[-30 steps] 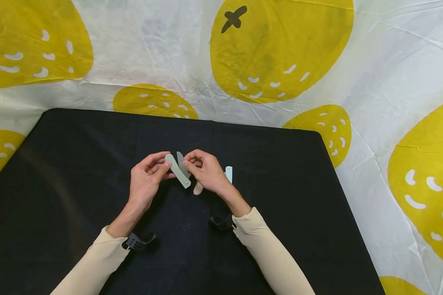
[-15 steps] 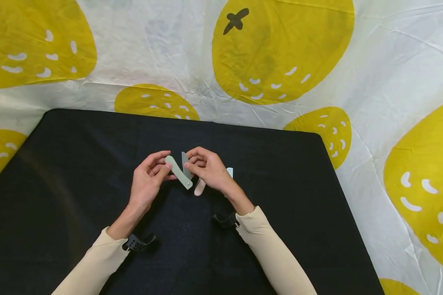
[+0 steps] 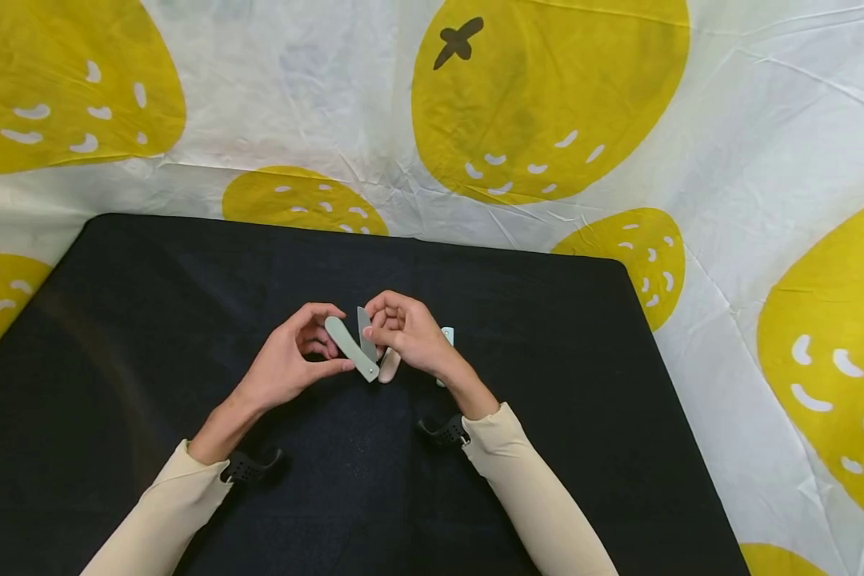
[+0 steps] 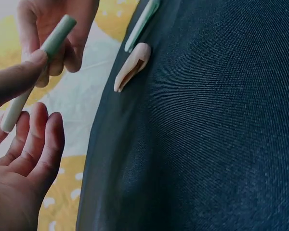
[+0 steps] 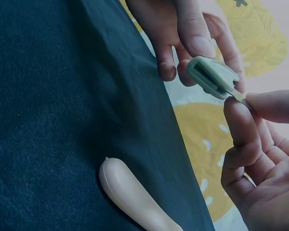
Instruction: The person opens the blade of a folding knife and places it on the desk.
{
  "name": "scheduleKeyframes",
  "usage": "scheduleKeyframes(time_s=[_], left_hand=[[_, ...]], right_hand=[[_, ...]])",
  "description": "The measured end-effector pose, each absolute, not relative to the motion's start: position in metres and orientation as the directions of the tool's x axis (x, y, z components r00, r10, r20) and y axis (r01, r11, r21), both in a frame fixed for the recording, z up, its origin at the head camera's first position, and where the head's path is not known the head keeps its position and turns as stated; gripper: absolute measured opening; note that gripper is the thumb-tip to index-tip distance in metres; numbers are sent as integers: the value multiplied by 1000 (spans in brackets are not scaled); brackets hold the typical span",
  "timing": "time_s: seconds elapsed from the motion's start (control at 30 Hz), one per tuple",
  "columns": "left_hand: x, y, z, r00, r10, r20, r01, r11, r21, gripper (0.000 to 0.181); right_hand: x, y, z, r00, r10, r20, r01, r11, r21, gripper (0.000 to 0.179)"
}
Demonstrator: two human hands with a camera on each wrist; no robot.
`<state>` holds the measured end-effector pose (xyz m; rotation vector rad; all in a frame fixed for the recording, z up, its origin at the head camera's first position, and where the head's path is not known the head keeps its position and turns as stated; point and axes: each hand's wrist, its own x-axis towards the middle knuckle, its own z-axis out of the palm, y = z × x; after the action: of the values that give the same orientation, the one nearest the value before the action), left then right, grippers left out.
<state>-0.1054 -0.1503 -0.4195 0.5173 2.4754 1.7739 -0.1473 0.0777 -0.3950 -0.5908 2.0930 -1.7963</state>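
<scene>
A folding knife with a pale green handle is held up over the black table, its grey blade partly swung out of the handle. My left hand grips the handle, thumb near the pivot end and fingers at the other end. With thumb and forefinger, my right hand pinches the blade. In the right wrist view the handle's slot faces the camera. Below the hands lies a beige-pink folded knife, with a slot along its edge in the left wrist view.
A light blue, slim object lies on the black table cloth, partly hidden behind the right hand and wrist. Behind the table hangs a white curtain with yellow fruit prints. A black strap hangs at the right wrist.
The left thumb has slid down along the handle toward the pivot end, and that hand has turned. The blade, in the right hand's pinch, has shifted slightly right and stands more upright.
</scene>
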Motion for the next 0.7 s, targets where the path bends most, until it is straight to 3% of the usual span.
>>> scheduleKeyframes(time_s=[0.2, 0.47, 0.7], left_hand=[[-106, -150, -423, -957, 225, 181, 246, 306, 920, 59], [-105, -149, -425, -953, 82, 293, 295, 473, 830, 48], [-102, -147, -428, -944, -59, 325, 250, 515, 820, 46]], right_hand=[[-151, 79, -396, -890, -455, 43, -71, 44, -996, 19], [-153, 80, -398, -949, -311, 56, -58, -4, -998, 18], [-156, 80, -404, -978, -196, 66, -59, -41, -997, 19]])
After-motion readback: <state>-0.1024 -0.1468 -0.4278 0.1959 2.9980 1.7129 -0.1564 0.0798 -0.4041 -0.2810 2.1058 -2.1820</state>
